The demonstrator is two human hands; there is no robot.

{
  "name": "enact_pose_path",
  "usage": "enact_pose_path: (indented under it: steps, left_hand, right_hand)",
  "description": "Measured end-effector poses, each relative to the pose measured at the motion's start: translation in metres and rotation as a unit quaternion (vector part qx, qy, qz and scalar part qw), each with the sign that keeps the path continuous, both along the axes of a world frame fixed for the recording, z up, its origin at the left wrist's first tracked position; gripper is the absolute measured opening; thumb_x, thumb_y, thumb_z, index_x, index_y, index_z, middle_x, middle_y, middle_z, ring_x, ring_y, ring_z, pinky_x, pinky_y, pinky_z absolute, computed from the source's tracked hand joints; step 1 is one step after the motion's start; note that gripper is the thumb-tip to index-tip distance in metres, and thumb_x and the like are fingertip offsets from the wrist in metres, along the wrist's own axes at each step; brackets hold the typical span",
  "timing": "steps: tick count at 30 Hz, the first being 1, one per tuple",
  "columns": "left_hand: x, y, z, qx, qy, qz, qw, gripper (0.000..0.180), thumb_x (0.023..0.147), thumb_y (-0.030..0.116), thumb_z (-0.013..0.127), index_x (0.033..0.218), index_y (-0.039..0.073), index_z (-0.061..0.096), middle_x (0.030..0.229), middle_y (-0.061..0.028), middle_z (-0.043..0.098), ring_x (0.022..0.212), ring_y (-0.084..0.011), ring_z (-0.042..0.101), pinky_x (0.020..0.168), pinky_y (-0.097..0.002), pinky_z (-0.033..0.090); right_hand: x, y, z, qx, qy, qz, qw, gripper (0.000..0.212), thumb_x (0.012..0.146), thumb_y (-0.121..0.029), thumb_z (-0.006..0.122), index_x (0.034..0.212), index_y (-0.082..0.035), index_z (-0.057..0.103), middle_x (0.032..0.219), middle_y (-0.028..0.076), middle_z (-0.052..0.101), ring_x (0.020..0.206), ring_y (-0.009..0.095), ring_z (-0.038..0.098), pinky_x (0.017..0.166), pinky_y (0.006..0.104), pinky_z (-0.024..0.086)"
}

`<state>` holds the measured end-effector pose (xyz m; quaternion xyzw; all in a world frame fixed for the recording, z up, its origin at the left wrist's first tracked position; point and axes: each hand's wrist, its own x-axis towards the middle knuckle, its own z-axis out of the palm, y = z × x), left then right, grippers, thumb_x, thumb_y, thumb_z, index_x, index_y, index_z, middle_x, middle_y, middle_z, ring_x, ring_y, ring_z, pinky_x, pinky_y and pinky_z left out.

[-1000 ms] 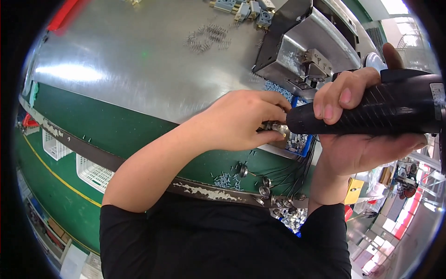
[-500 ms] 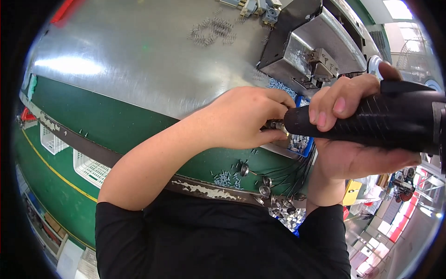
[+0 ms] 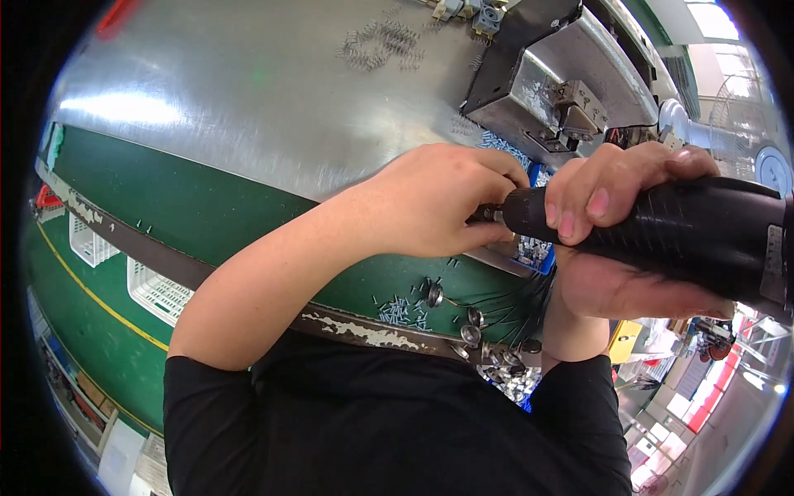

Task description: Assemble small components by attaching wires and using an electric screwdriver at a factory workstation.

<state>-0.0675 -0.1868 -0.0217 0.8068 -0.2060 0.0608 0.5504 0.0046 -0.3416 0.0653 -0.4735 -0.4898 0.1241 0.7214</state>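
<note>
My right hand is wrapped around a thick black electric screwdriver, held level with its nose pointing left. Right at that nose, my left hand pinches a small dark part between thumb and fingers. The fingers cover most of this part, so its kind cannot be made out. The screwdriver's tip meets it or sits very close. Beneath the hands lies a blue tray of small metal pieces, partly hidden by the right hand. Loose bluish screws lie just beyond the left fingers.
A metal fixture stands at the far right. Thin springs are scattered on the steel tabletop. Nearer me, a pile of screws and several round metal parts with black wires lie along the green table edge.
The screwdriver's rear end has tilted toward me, with the right hand turning along with it. My left hand has shifted slightly and still pinches the small part at the nose.
</note>
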Motion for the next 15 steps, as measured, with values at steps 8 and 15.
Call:
enact_pose_path:
  steps: [8,15]
  left_hand:
    - [-0.004,0.002,0.002,-0.004,0.026,-0.005,1.000,0.025,0.085,0.027,0.081,0.097,0.005,0.077,0.116,-0.0027,0.073,0.092,-0.0302,0.072,0.080,-0.0421,0.057]
    - [-0.002,0.001,0.011,-0.017,-0.046,-0.008,0.999,0.030,0.082,0.014,0.084,0.110,0.006,0.077,0.111,-0.0127,0.073,0.101,-0.0333,0.071,0.093,-0.0429,0.058]
  right_hand:
    - [-0.008,0.000,0.007,-0.009,0.037,-0.053,0.998,0.111,0.084,-0.093,0.053,0.151,-0.006,0.041,0.087,0.006,0.057,0.060,0.017,0.056,0.055,0.0339,0.050]
    - [0.026,-0.016,0.031,0.051,0.042,-0.032,0.997,0.105,0.095,-0.083,0.052,0.159,-0.002,0.032,0.091,0.011,0.058,0.071,0.022,0.059,0.068,0.0401,0.050]
